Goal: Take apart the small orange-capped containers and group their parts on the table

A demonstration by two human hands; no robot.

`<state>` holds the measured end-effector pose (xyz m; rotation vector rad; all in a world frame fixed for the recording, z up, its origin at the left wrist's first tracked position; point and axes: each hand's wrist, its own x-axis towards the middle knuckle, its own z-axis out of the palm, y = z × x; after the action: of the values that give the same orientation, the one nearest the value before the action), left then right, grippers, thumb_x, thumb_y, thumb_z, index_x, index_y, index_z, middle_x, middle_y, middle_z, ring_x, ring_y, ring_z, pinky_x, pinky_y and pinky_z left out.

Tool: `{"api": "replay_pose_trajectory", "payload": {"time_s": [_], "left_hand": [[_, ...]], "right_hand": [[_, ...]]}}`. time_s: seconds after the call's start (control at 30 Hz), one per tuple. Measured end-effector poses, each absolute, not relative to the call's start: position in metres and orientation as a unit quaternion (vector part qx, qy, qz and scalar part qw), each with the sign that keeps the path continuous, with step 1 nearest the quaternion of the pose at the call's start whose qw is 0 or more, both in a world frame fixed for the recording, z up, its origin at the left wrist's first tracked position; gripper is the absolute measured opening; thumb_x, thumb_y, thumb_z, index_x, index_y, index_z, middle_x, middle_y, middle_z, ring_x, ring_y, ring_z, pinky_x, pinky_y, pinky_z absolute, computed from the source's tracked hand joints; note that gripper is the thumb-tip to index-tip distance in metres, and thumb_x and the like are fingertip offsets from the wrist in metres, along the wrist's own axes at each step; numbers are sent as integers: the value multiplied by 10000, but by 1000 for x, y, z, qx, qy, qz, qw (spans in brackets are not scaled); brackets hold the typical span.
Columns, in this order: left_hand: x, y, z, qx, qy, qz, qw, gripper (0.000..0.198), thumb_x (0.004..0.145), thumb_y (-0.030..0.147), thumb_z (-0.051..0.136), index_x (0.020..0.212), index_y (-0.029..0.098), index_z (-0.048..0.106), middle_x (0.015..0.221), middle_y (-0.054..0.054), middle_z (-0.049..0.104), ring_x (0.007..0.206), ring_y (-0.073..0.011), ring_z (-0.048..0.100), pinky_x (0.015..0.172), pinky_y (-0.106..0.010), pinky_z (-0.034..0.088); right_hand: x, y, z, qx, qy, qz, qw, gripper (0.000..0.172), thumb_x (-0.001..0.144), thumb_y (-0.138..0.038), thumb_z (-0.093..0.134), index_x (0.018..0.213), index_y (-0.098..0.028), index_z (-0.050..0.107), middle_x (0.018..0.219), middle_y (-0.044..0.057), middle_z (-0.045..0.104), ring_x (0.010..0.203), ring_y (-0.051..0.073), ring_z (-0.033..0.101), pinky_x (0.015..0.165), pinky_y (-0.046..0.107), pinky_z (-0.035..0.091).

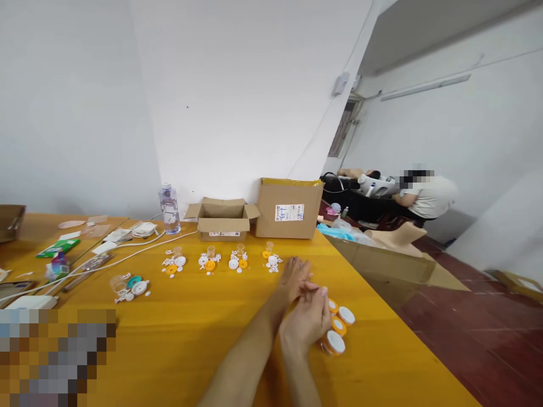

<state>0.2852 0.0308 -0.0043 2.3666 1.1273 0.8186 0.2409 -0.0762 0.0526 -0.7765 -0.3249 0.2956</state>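
My left hand (296, 276) reaches over the table just beyond the right one, its fingers partly stretched out near the tabletop. My right hand (306, 321) is curled, fingertips drawn together; whatever lies inside it is hidden. Close to its right side stand several small clear jars with orange and white lids, such as a white-topped jar (335, 341) and an orange lid (338, 325). Left of my left hand lies a group of small white pieces (274, 262) with an orange lid (267, 255) and a small clear cup (270, 246).
Similar groups of lids (210, 264) and pieces run leftward, one with a teal lid (134, 281). Behind them stand an open carton (223, 230), a closed box (289, 212) and a water bottle (170, 209). White cables (144, 244) cross the left side. Another person (430, 195) sits at the far right.
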Motion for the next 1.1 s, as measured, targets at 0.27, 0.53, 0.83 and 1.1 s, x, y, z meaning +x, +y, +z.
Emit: {"api": "replay_pose_trajectory", "payload": {"time_s": [0.27,0.53,0.83,1.1], "left_hand": [[304,50,16,807,491,285,164,288,942,252,432,1199,239,562,1253,-122,566,1198,-290,484,1043,-450,387],[311,67,4,780,451,365,233,396,885,473,530,1172,202,564,1226,-154,576,1206,-342,473,1075,-533,336],[292,60,34,666,475,428,385,310,987,370,334,1145,211,548,1228,-105,621,1220,-240,525,1068,-397,385],[293,45,43,626,487,461,398,418,1022,307,125,966,191,523,1167,-137,614,1126,-225,548,988,-352,421]], "right_hand": [[249,-78,50,-394,-139,127,900,283,862,-455,596,760,-191,594,702,-23,605,704,140,595,699,287,498],[249,-80,51,-393,-127,137,901,255,866,-441,599,763,-208,593,698,-22,607,694,149,600,682,291,490],[258,-71,30,-444,-187,89,872,319,905,-505,497,797,-217,581,726,-15,608,729,168,607,696,305,479],[252,-68,37,-439,-133,105,882,323,881,-512,529,772,-211,571,703,-9,597,702,164,598,677,299,486]]}}
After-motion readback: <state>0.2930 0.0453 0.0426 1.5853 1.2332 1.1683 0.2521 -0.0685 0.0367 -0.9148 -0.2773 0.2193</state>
